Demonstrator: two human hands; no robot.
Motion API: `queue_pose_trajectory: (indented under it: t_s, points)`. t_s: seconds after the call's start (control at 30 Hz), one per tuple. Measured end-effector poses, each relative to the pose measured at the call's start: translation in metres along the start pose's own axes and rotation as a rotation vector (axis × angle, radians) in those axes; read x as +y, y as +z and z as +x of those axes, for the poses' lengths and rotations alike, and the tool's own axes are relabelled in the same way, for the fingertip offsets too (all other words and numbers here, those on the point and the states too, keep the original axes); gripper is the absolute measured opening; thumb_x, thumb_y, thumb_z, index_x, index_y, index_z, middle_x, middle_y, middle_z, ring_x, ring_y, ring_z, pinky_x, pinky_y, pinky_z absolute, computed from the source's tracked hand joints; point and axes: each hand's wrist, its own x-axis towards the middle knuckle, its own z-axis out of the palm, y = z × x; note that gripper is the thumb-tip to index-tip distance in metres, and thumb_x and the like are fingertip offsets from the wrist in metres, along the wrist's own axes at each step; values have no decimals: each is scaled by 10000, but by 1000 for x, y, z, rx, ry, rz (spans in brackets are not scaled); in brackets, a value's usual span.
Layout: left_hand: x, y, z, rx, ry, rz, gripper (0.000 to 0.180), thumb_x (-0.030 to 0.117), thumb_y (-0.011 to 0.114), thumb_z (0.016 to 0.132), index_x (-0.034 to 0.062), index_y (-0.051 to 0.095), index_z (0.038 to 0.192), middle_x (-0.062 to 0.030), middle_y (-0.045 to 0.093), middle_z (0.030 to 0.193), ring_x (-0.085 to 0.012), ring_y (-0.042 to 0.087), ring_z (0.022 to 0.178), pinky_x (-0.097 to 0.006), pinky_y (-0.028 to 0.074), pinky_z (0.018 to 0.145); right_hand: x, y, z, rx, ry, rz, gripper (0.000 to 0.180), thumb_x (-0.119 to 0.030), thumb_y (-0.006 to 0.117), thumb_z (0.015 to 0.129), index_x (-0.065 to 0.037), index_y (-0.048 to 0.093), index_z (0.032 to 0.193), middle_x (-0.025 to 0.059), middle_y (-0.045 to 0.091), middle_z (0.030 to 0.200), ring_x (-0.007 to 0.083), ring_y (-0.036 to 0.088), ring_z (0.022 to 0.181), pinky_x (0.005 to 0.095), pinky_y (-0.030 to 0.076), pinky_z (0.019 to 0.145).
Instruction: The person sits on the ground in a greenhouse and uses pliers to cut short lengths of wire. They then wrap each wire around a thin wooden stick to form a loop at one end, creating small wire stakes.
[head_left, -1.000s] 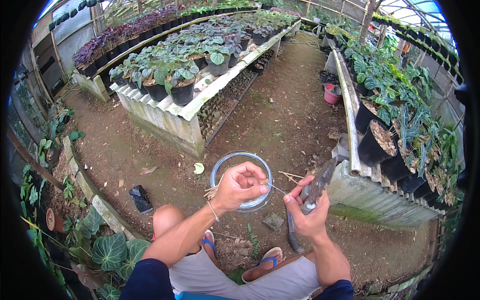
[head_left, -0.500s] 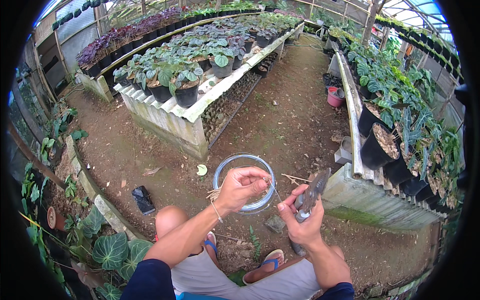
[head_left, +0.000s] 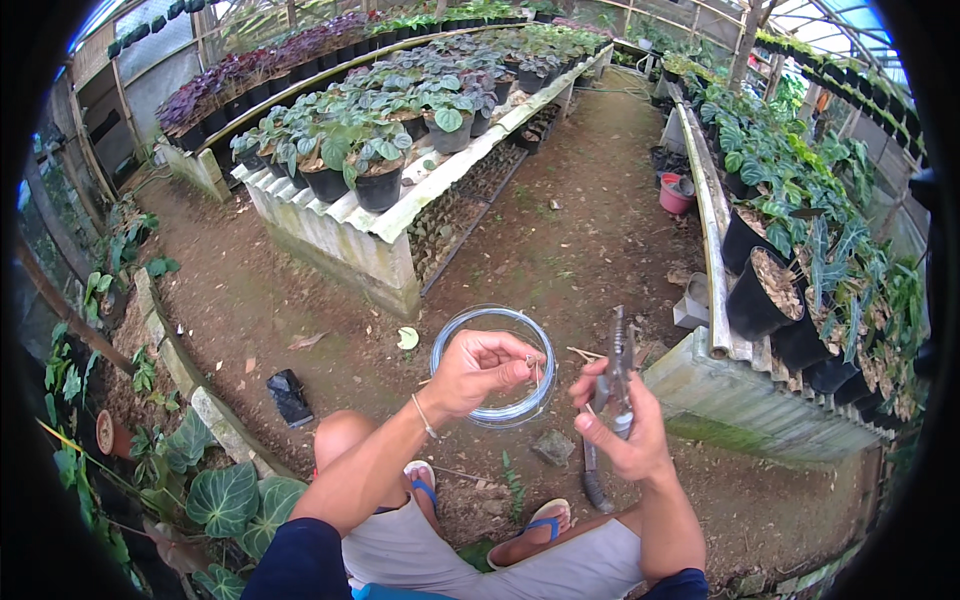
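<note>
My left hand (head_left: 472, 378) is closed in a pinch on a short bent piece of thin wire (head_left: 536, 366). A pale cord circles that wrist. To its right, my right hand (head_left: 636, 432) is wrapped round a pair of pliers (head_left: 621, 360) with greyish handles, the dark jaws pointing up and away from me. The pliers are apart from the wire piece. Below and behind my left hand, a coil of silvery wire (head_left: 508, 412) lies on the dirt, partly hidden by the hand.
A stone (head_left: 552, 447) and a dark curved handle-like thing (head_left: 596, 488) lie near my feet. Left is a crumpled black plastic piece (head_left: 288, 398). Benches of potted plants (head_left: 379, 188) stand ahead and right, with a pink pot (head_left: 676, 195) beside the path. A low curb (head_left: 222, 424) runs along the left.
My right hand has drawn away slightly to the right, and the pliers have turned more upright. The wire end near the right fingers no longer shows there. My left hand keeps its pinch.
</note>
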Motion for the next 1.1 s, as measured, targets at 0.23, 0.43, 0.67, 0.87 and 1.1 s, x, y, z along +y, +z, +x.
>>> queue_pose_trajectory:
  t_s: [0.23, 0.43, 0.67, 0.87, 1.1]
  points:
    - [-2, -2, 2, 44, -26, -20, 274, 127, 754, 949, -24, 700, 1172, -85, 752, 1015, -106, 704, 927, -228, 545, 730, 9, 4, 0, 79, 116, 78, 390, -63, 749, 927, -22, 554, 1262, 33, 680, 963, 86, 622, 833, 252, 510, 751]
    - [-15, 13, 0, 58, -27, 9, 263, 115, 739, 960, -37, 695, 1170, -94, 750, 1025, -110, 698, 929, -255, 566, 805, 20, 30, -4, 157, 159, 215, 355, -29, 743, 935, -31, 555, 1236, 45, 703, 939, 63, 628, 813, 231, 502, 711]
    - [-21, 23, -1, 132, 22, 156, 232, 138, 704, 991, -33, 706, 1148, -95, 756, 982, -94, 668, 834, -244, 553, 746, 15, 37, -6, 190, 220, 330, 339, 3, 723, 931, -36, 556, 1223, 28, 682, 893, 61, 614, 778, 228, 481, 671]
    - [-20, 22, 0, 118, 26, 213, 226, 167, 686, 1009, -15, 717, 1139, -74, 750, 883, -40, 563, 694, -207, 465, 615, 15, 35, -6, 181, 149, 157, 322, 3, 711, 930, -45, 555, 1207, 14, 665, 891, 44, 569, 733, 220, 450, 644]
    - [-22, 19, -1, 99, 7, 150, 200, 158, 681, 1010, -4, 715, 1122, -67, 741, 856, -28, 539, 663, -195, 422, 576, 10, 29, -8, 180, 164, 130, 382, 5, 741, 890, -22, 514, 1195, 23, 653, 876, 69, 591, 756, 234, 464, 669]
